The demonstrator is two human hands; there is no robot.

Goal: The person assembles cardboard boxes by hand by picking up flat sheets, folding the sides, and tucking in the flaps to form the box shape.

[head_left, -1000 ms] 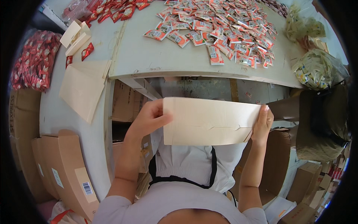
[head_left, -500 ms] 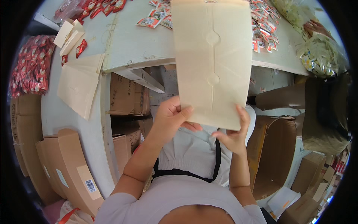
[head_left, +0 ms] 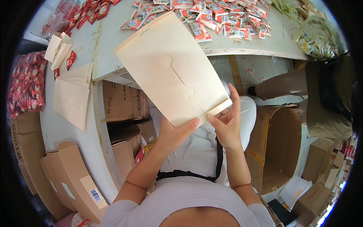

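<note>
A cream flat-folded carton (head_left: 170, 75) slants over my lap, its far end tilted to the left above the table. A slit with two rounded notches runs down its face. My left hand (head_left: 174, 132) grips its near edge, thumb on top and fingers hidden beneath. At the near right corner my right hand (head_left: 228, 128) pinches a short end flap (head_left: 219, 108), which is bent up, between thumb and fingers. More flat cream cartons (head_left: 72, 100) lie stacked on the left table. Beyond them stands an opened cream carton (head_left: 58, 49), with a few red packets (head_left: 70, 60) beside it.
Several white-and-orange packets (head_left: 234, 20) are heaped on the table ahead. A bag of red packets (head_left: 28, 83) stands far left. An open cardboard box (head_left: 281, 147) is at my right, below another person's leg (head_left: 283, 83). A brown carton (head_left: 72, 174) leans lower left.
The cream carton has come down and turned, its far end swinging left. Its near right end flap is now bent up in my right hand. More of the packet heap shows.
</note>
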